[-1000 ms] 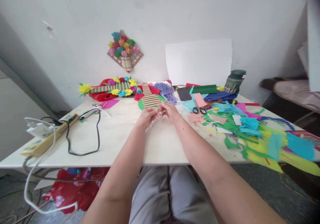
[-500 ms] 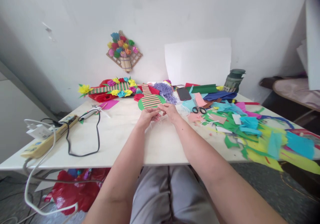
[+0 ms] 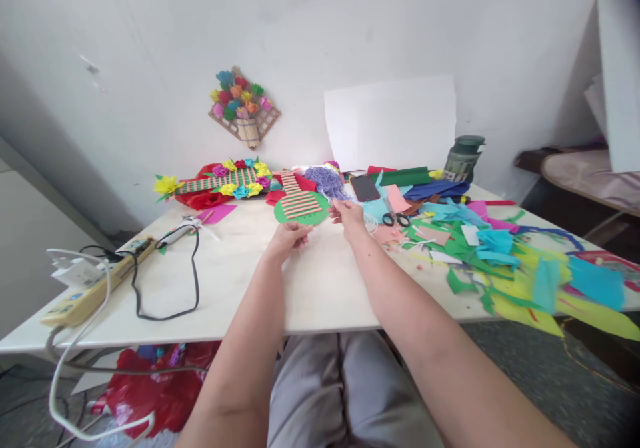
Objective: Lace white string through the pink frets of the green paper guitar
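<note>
My left hand (image 3: 291, 239) is closed in a pinch just in front of the green oval piece (image 3: 321, 215), with a thin white string (image 3: 301, 251) hanging from its fingers. My right hand (image 3: 349, 217), also pinched, is by the right edge of that piece, and a bit of white string shows at its fingertips. The string between the hands is too fine to follow. Rows of striped wooden sticks (image 3: 300, 203) run across the green piece and up its narrow neck. Beyond my right hand lie black-handled scissors (image 3: 395, 219) and a loose bundle of white string (image 3: 371, 222).
Coloured paper scraps (image 3: 500, 248) cover the right side, below a phone (image 3: 365, 189) and a green bottle (image 3: 464, 159). Purple shredded paper (image 3: 324, 183) and a flower-trimmed guitar shape (image 3: 220, 180) lie at the back. A power strip (image 3: 85, 297) and a black cord (image 3: 196, 281) occupy the left.
My hands, close together before, have moved apart: the right away to the right and slightly up, the left a little down and left. More of the green piece now shows between them.
</note>
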A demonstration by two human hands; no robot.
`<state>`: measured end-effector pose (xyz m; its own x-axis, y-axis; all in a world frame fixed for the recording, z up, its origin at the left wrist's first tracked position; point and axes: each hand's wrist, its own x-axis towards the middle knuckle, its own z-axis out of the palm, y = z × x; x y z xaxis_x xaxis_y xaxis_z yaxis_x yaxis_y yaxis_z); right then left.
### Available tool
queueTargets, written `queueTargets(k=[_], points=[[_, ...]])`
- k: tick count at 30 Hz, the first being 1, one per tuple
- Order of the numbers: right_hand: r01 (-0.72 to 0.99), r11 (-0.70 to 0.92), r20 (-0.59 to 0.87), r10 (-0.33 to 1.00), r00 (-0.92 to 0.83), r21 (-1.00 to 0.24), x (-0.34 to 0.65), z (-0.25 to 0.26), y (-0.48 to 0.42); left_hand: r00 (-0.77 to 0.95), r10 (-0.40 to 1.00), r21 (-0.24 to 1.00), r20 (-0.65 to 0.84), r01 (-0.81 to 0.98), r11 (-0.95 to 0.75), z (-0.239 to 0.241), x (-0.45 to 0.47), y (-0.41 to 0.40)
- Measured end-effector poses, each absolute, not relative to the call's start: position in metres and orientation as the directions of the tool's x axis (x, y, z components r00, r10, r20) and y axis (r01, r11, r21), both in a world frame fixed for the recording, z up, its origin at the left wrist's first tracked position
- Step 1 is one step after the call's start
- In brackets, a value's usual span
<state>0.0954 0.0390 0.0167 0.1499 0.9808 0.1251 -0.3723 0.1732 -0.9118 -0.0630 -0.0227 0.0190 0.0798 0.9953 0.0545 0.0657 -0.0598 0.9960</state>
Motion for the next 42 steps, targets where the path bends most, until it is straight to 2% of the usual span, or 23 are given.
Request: queueTargets(k=[3, 5, 8, 12, 18, 24, 30, 37, 42], points=[[-0.406, 0.173, 0.106, 0.977, 0.183, -0.897, 0.098, 0.02, 0.039, 0.075, 0.993, 0.99, 0.095, 0.094, -0.102, 0.019, -0.063, -0.022], [-0.445, 0.163, 0.11, 0.984, 0.142, -0.881, 0.097, 0.021, 0.038, 0.067, 0.99, 0.988, 0.121, 0.091, -0.127, 0.018, -0.063, -0.02], [-0.45, 0.122, 0.154, 0.988, -0.034, -0.885, 0.092, 0.02, 0.033, 0.056, 0.984, 0.981, 0.172, 0.076, -0.176, 0.016, -0.062, -0.017], [-0.33, 0.131, 0.223, 0.94, -0.259, -0.935, 0.084, 0.017, 0.026, 0.053, 0.97, 0.966, 0.237, 0.096, -0.241, 0.017, -0.06, -0.017], [-0.284, 0.193, 0.244, 0.957, -0.157, -0.939, 0.081, 0.016, 0.026, 0.0, 0.949, 0.928, 0.314, 0.212, -0.307, 0.022, -0.06, -0.019], [-0.328, 0.199, 0.241, 0.966, -0.093, -0.924, 0.078, 0.02, 0.023, -0.025, 0.944, 0.924, 0.328, 0.216, -0.315, 0.022, -0.07, -0.016], [-0.41, 0.167, 0.154, 0.986, 0.063, -0.897, 0.096, 0.027, 0.031, -0.265, 0.903, 0.941, 0.337, 0.105, -0.321, 0.021, -0.081, -0.016], [-0.422, 0.103, 0.12, 0.993, -0.014, -0.901, 0.096, 0.028, 0.029, -0.262, 0.917, 0.954, 0.301, 0.101, -0.284, 0.014, -0.076, -0.016], [-0.387, 0.072, 0.136, 0.981, -0.14, -0.919, 0.09, 0.024, 0.025, -0.197, 0.928, 0.941, 0.317, 0.186, -0.282, 0.014, -0.068, -0.016]])
